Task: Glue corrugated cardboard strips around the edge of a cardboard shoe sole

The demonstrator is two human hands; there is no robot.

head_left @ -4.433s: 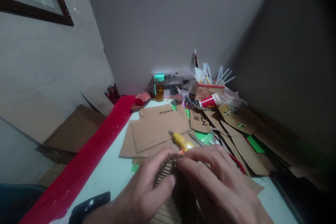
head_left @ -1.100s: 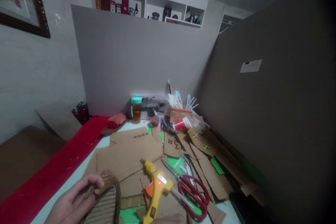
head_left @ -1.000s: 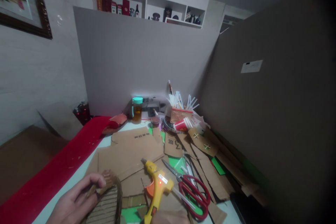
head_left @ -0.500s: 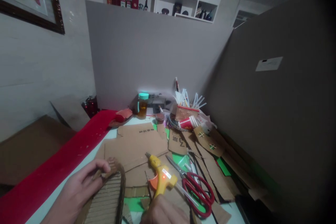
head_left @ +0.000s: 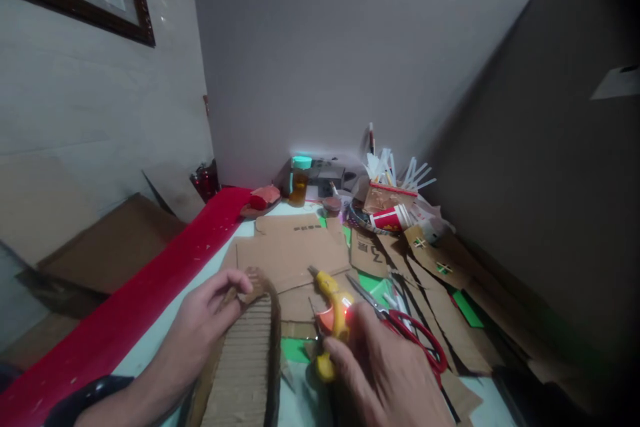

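My left hand [head_left: 205, 310] pinches the curled top end of a cardboard piece [head_left: 245, 353], which has exposed corrugated ridges and a raised rim bent around its edge. Thumb and finger close over that rim. On the right lies a yellow hot glue gun [head_left: 327, 285] with an orange trigger, its nozzle pointing away and to the left. Wrapped over its body and handle is my right hand [head_left: 385, 367], thumb on the left side; the fingers partly hide the gun. Just beyond the fingers, red-handled scissors [head_left: 425, 340] lie partly covered by my hand.
Flat cardboard sheets [head_left: 295, 247] and strips [head_left: 445, 313] cover much of the table. Farther back are a teal-lidded bottle [head_left: 299, 183], a red paper cup [head_left: 390, 219] and a box of white sticks [head_left: 390, 197]. Grey panels [head_left: 320, 67] stand behind and right.
My view has tilted down and turned left. My right hand has come up from the bottom edge onto the glue gun. The left hand keeps its hold on the cardboard piece.
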